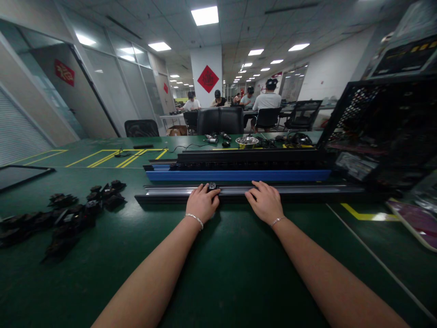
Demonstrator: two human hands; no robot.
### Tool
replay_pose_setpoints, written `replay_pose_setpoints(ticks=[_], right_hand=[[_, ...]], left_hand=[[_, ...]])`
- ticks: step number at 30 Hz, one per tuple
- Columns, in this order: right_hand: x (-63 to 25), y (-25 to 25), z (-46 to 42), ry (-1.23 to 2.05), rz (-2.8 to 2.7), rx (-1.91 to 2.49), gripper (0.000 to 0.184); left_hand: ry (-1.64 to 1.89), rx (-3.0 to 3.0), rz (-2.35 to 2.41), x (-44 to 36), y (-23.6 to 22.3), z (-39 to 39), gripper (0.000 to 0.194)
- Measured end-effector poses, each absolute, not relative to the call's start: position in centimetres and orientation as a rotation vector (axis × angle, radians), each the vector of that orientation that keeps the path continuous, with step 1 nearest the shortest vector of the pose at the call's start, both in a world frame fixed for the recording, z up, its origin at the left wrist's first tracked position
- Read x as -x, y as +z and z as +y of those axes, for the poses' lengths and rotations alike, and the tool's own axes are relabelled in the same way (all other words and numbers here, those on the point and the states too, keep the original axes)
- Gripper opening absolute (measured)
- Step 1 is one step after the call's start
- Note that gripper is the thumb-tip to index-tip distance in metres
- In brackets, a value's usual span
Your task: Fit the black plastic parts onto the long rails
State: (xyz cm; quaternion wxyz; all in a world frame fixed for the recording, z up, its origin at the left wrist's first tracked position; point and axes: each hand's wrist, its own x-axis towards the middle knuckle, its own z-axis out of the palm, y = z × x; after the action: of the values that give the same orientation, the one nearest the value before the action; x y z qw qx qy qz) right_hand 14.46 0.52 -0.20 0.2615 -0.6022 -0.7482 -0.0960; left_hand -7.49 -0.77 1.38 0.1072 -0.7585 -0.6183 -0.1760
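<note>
Pinches a block (213,186) on the rail (232,196) with nearly closed fingers of the left hand (202,203) and rests loosely open, empty fingers of the right hand (266,202) farther along, seemingly to steady the rail on the worktop (232,273), nearside of the blue bar (239,175).

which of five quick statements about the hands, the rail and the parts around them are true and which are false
1. The left hand is at a small black fitting on the nearest long black rail. True.
2. The right hand is inside the shiny metal bowl. False: it is at the rail, and the bowl sits farther back.
3. A long blue bar lies beyond that rail. True.
4. The loose black parts lie to the right of the rail. False: they lie to its left.
5. Both wrists wear bracelets. True.
</note>
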Motion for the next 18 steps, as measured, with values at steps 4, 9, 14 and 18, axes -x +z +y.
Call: replay_pose_setpoints(ticks=[4,9,14,18], right_hand=[[-14.55,-0.24,0.54,-0.254,-2.028,1.632,0.039],[-14.57,-0.26,0.52,-0.260,-2.027,1.624,0.038],[-14.48,-0.18,0.49,-0.239,-2.025,1.634,0.039],[-14.41,-0.14,0.46,-0.254,-2.023,1.636,0.038]], left_hand=[[-0.528,2.217,-1.857,7.51,1.46,-0.76,0.035],[-0.532,2.182,-1.907,7.75,1.35,-0.57,0.035],[-0.571,2.125,-1.966,7.89,1.17,-0.62,0.033],[-0.662,2.126,-1.937,7.67,1.22,-0.77,0.037]])
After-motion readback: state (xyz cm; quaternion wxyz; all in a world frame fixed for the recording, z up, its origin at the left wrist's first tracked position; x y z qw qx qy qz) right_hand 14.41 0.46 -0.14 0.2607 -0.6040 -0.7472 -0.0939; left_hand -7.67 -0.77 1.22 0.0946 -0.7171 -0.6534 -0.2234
